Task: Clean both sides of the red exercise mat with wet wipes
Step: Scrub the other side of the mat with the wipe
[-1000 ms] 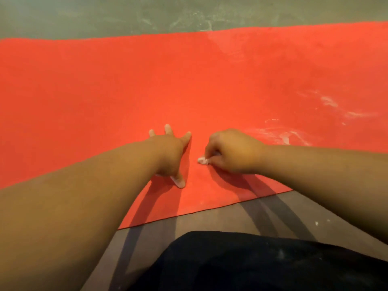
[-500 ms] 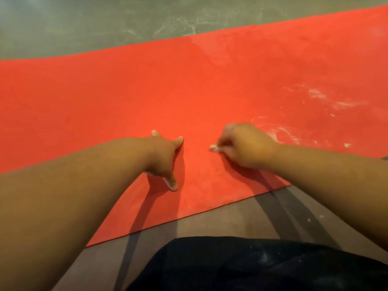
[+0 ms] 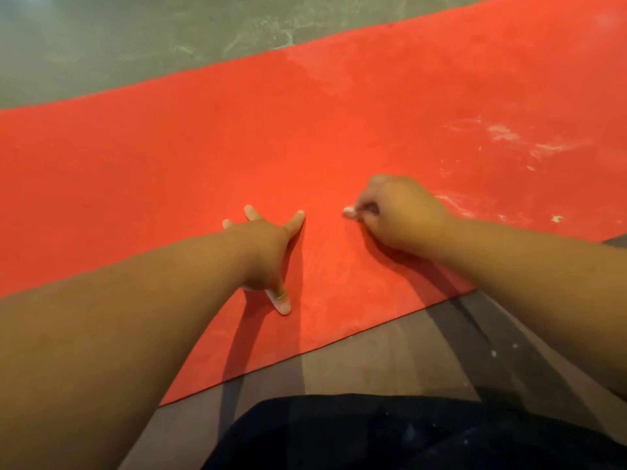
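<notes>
Left: grey concrete floor (image 3: pixel 101 35) along the top, hard and dull, with pale chalky scuffs. Below it lies the red exercise mat (image 3: pixel 152 157), spread flat on the floor as a long strip rising toward the upper right. Its surface is matte and faintly mottled, and the near edge is a thin dark line.

Centre-left: the bare left forearm reaches in. The left hand (image 3: pixel 268 245) lies palm down on the mat, fingers spread and straight, thumb splayed back toward the wearer. It pinches nothing. It throws a hard shadow to its right.

Centre-right: the right hand (image 3: pixel 397 215) is knuckles up with its fingers curled, pinching a small white wet wipe (image 3: pixel 349 212). The wipe is bunched into a wad, and only its pale tip shows past the fingertips. That tip is down at the mat surface, near the left index finger but apart from it.

Right: white smears (image 3: pixel 509 137) on the mat, streaky and powdery, in several patches plus loose flecks. More grey floor shows below the mat's near edge, crossed by arm shadows.

Bottom centre: dark clothing (image 3: pixel 373 435), soft fabric with a few pale specks.

Counts: one mat, one wipe visible, two hands, two bare forearms.
</notes>
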A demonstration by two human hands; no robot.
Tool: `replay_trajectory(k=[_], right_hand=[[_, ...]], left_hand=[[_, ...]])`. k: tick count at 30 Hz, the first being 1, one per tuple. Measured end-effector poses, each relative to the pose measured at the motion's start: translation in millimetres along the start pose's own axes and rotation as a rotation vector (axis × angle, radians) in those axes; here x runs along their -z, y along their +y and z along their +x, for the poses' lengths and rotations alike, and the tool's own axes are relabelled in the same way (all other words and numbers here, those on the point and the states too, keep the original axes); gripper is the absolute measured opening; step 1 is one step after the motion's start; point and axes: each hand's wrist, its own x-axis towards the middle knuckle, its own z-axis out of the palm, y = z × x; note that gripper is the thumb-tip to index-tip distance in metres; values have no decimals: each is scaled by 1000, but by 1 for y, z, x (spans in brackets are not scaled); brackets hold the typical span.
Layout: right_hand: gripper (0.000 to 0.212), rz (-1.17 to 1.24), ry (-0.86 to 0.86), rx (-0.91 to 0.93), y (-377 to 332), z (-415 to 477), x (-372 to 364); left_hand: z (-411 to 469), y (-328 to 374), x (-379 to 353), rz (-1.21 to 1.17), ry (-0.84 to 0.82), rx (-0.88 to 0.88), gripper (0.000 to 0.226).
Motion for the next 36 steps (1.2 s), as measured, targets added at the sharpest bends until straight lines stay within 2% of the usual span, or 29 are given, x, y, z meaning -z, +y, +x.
replay_trajectory(k=[2,3,8,11,13,16,18,20,24,27,29,31,36], right_hand=[[28,-95,64,-168,27,21,6],[27,-105,69,-179,29,23,6],[23,65,67,19,-18,-42,-8],[19,100,-10,115,-21,-60,-5],[21,37,7,52,-1,-40,-2],[25,-119,83,-193,47,2,11],[23,-119,95,-236,53,6,12],[27,-46,72,-197,34,-16,6],[20,169,42,48,-19,-79,-5],[20,129,48,-1,6,-51,-3],[20,10,100,-144,37,-15,0],[21,-94,81,-223,54,7,5],[20,19,160,-103,27,-44,-2]], left_hand=[[1,-1,0,2,6,-3,148],[1,-1,1,7,-1,-1,148],[2,2,4,11,-33,20,149],[-3,13,6,13,-14,15,145],[-3,31,7,58,26,-23,144],[-1,52,9,70,23,-84,144],[1,53,11,83,-1,-84,144],[3,53,13,85,-18,-75,145],[5,58,15,72,-28,-61,146],[5,55,15,88,-9,-70,147],[4,53,14,76,-13,-68,148],[4,53,15,82,-6,-68,149],[6,52,16,61,-14,-81,147]])
